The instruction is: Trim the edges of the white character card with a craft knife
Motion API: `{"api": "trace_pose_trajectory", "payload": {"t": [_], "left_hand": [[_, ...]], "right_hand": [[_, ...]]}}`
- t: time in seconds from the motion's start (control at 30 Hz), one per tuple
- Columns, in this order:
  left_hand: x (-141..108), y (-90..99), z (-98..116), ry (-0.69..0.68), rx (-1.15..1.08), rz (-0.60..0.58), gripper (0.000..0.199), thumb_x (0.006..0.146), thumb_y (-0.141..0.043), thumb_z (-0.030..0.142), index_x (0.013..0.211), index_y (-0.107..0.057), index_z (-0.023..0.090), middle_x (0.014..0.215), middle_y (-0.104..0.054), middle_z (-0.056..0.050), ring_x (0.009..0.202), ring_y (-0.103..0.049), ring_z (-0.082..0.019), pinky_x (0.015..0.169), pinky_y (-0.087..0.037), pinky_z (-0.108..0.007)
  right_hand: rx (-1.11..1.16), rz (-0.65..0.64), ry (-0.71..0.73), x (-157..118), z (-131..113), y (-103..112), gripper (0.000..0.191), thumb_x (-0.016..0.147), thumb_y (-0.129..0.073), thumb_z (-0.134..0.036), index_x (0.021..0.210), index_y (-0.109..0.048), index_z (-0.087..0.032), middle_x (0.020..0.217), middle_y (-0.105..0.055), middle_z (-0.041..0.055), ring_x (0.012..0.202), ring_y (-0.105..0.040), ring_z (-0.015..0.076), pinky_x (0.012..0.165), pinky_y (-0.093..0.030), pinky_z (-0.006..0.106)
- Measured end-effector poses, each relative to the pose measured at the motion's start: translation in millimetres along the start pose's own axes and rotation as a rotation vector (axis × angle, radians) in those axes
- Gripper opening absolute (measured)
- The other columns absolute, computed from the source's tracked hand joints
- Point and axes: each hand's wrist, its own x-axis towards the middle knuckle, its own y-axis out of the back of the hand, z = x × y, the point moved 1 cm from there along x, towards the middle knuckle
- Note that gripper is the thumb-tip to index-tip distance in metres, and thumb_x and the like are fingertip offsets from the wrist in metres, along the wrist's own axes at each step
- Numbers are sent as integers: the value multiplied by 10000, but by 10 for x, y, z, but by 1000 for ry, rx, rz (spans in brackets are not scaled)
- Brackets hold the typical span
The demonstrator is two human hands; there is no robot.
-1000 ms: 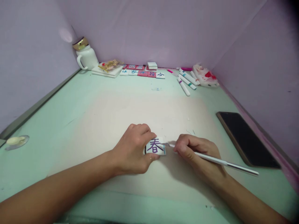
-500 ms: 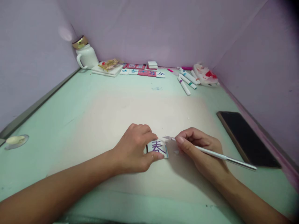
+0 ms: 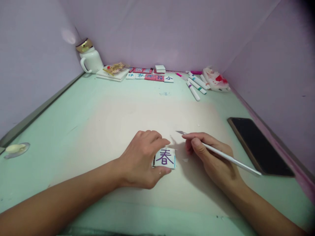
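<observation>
A small white square tile [image 3: 165, 158] with a purple Chinese character lies on the pale mat, blue marked on its right edge and black on its left. My left hand [image 3: 144, 157] is around it with thumb and index finger spread apart, the thumb by the near edge and the index finger just beyond the far edge. In my right hand [image 3: 213, 154] is a slim silver craft knife [image 3: 232, 160], held like a pen. Its blade points left, raised above the mat to the upper right of the tile. Small white scraps [image 3: 185, 160] lie between the hands.
A black phone [image 3: 261, 146] lies at the right. Along the back are a white mug [image 3: 91, 60], lettered tiles [image 3: 150, 77], several markers [image 3: 193, 90] and a plastic bag [image 3: 215, 78]. A small dish [image 3: 17, 150] with something pale yellow is at the far left.
My right hand has lifted the craft knife up and away from the tile's far right corner. My left thumb and index finger have spread wider, uncovering more of the tile, which sits slightly nearer.
</observation>
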Motion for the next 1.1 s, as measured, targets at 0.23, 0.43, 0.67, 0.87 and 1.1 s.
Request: {"api": "trace_pose_trajectory", "payload": {"t": [0.23,0.43,0.67,0.87,1.1], "left_hand": [[-5,-25,-62,-32,-15,114,424,824,-599,398,1118,-616,93,1128,-547,-167,1036,-488,-294,880,-395,-457],[-32,-27,-77,-2,-35,232,476,859,-578,361,1230,-530,66,1232,-495,-195,1150,-440,-295,962,-380,-444],[4,-41,-59,-38,37,61,347,888,-514,282,1179,-588,107,1161,-547,-169,1082,-438,-306,927,-358,-513],[-12,-31,-43,-102,-38,100,188,896,-481,266,850,-636,170,1120,-546,-112,1142,-420,-276,982,-338,-470],[-29,-64,-128,49,-43,79,482,958,-407,338,1412,-341,193,1380,-425,-147,1266,-326,-292,1044,-313,-528]], "right_hand": [[1,-13,49,20,19,26,198,898,-547,-371,867,-700,-249,616,-606,-35,595,-548,121,541,-416,207],[5,-13,47,14,26,17,204,909,-541,-376,866,-694,-249,623,-598,-36,602,-541,119,539,-401,208],[-1,-28,45,3,36,23,191,906,-549,-369,876,-694,-248,631,-605,-37,603,-547,115,542,-407,202],[7,-15,40,10,12,22,201,906,-545,-372,863,-694,-244,626,-600,-33,591,-548,118,526,-415,201],[-14,2,-4,-19,21,29,219,898,-547,-403,858,-699,-250,621,-611,-28,575,-569,131,506,-434,203]]}}
